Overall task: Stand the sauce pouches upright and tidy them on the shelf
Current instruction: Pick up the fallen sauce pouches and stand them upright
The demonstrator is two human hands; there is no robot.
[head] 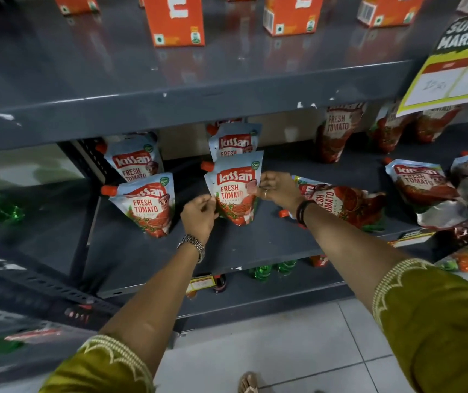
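Note:
A tomato sauce pouch [235, 191] with a red cap stands upright in the middle of the grey shelf [227, 251]. My left hand [200, 215] pinches its lower left edge and my right hand [279, 188] holds its right edge. Behind it stands another pouch [234, 141]. Two upright pouches stand to the left, one in front [147, 205] and one behind [134, 160]. To the right one pouch [346, 204] lies flat on its side behind my right wrist. Further right, more pouches [423, 188] lie tipped over.
Upright pouches [337, 131] stand at the back right under a yellow price sign [454, 69]. Orange cartons [174, 21] stand on the shelf above. Green bottles [272, 269] sit on the lower shelf. White tiled floor lies below.

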